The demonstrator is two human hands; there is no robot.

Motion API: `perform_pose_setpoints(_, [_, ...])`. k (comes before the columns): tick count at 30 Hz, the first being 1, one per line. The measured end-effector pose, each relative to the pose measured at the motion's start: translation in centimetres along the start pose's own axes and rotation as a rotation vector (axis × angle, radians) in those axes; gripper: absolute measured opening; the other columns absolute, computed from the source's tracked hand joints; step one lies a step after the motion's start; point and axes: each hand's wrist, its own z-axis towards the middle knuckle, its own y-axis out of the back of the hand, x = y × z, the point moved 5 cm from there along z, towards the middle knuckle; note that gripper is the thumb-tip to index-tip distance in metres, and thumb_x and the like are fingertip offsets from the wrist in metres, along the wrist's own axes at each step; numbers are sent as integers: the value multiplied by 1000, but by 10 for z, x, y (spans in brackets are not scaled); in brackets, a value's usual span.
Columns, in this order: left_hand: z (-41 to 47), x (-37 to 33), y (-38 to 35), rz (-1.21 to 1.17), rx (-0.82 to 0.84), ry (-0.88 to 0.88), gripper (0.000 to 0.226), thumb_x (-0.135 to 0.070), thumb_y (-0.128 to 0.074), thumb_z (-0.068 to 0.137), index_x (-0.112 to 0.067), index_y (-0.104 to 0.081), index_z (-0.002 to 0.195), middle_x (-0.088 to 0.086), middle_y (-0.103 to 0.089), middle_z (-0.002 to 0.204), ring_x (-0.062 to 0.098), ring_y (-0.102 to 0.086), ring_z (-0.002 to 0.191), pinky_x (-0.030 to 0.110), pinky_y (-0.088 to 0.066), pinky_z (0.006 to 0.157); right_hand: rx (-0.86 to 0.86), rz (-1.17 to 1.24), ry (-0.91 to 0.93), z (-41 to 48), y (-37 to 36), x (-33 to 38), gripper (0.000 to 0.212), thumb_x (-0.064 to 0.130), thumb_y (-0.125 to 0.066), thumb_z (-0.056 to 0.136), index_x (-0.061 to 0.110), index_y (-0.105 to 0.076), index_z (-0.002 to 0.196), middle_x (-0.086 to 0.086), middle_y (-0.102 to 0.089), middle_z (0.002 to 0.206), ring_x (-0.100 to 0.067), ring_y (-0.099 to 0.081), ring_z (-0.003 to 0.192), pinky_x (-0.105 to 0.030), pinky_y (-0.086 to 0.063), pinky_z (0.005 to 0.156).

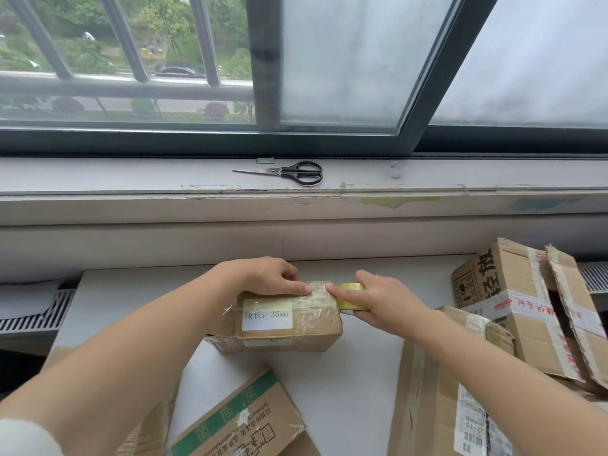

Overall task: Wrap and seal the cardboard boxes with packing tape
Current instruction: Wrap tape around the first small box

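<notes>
- The small cardboard box [289, 320] lies on the white table [345, 383], near its far edge and just below the windowsill [131, 179]. A white label [267, 314] faces up on it.
- Clear tape, wrinkled in places, already covers the top and the right end of this box, so the wrapping step seems to be in progress, not finished.
- The left hand [269, 274] holds the box at its far top edge. Its grip is closed: the fingers curl over the edge and the thumb presses flat on the taped top.
- The right hand [385, 301] has its grip closed around the tape roll [352, 296], just beside the right end of the box. Its index finger is stretched out and touches the tape at the top right corner.
- The next move probably calls for pulling the roll down over the right end with steady tension, while the left hand stops the box from sliding or turning.
- After that the strip must be cut. The scissors [289, 172] lie on the windowsill, well apart from both hands, so one hand must let go to reach them.
- Other cardboard boxes wait on the table: a green-striped box [243, 419] at the near side and a large taped box [513, 307] to the right.
</notes>
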Motion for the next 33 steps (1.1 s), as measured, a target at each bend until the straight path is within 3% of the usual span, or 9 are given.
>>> perform_pose_setpoints(3, [5,-19,-8,17,2,8,48,-70,-39,97,-29,-61,106,-4,-64,113,21,-58,107,40,-46,94,-16,9,12,1,-2,1,78,29,-88,77,39,-46,142,-7,-48,78,-26,-47,50,-28,-39,41])
perform_pose_setpoints(7, [12,-55,-18,21,-43,-74,44,-45,-29,106,-26,-59,132,8,-60,141,28,-53,123,38,-41,100,-6,9,-17,-3,-1,-3,55,41,-59,90,41,-45,143,-5,-46,78,-24,-43,51,-26,-32,44])
perform_pose_setpoints(11, [2,-48,-22,129,-206,-162,33,-47,-24,108,-34,-54,112,3,-66,108,24,-53,94,39,-42,84,57,70,-69,-3,-2,-5,62,37,-66,89,47,-44,146,-1,-46,84,-19,-40,61,-26,-31,52])
perform_pose_setpoints(15, [-15,-34,-21,229,-252,-226,39,-53,-24,109,-29,-51,94,-6,-54,76,24,-53,79,41,-43,76,84,390,-352,-6,2,-16,90,13,-73,81,52,-32,151,5,-52,93,-16,-49,82,-33,-45,75])
perform_pose_setpoints(19, [-29,-26,-14,508,-296,-304,41,-51,-21,109,-26,-51,98,0,-64,90,28,-59,84,38,-41,73,46,384,-375,-19,1,7,76,29,-74,80,42,-47,149,11,-56,101,-11,-53,92,-30,-46,80])
perform_pose_setpoints(22, [-39,-32,-16,721,-612,-401,47,-51,-27,103,-19,-60,110,-1,-69,101,26,-67,89,38,-51,74,-2,370,-418,-27,-8,26,68,46,-62,77,37,-55,144,10,-58,104,-15,-58,94,-33,-49,78])
perform_pose_setpoints(25, [-59,-36,-46,660,-769,-472,41,-48,-40,101,-18,-61,119,-1,-67,112,25,-66,95,39,-55,79,17,420,-444,-34,-19,32,69,38,-68,79,33,-54,146,4,-66,122,-18,-60,110,-30,-47,93])
perform_pose_setpoints(29, [-77,-25,-79,555,-731,-408,77,-72,-32,100,-17,-46,152,0,-56,147,21,-54,129,40,-38,110,24,421,-464,-37,-23,40,68,22,-74,83,32,-53,146,5,-64,133,-15,-57,121,-28,-44,101])
perform_pose_setpoints(33, [-75,-25,-78,658,-628,-382,109,-93,-36,82,-15,-34,158,3,-49,151,26,-52,130,47,-43,105,43,388,-499,-38,-22,45,65,23,-74,85,32,-53,146,5,-63,134,-19,-57,123,-33,-45,102])
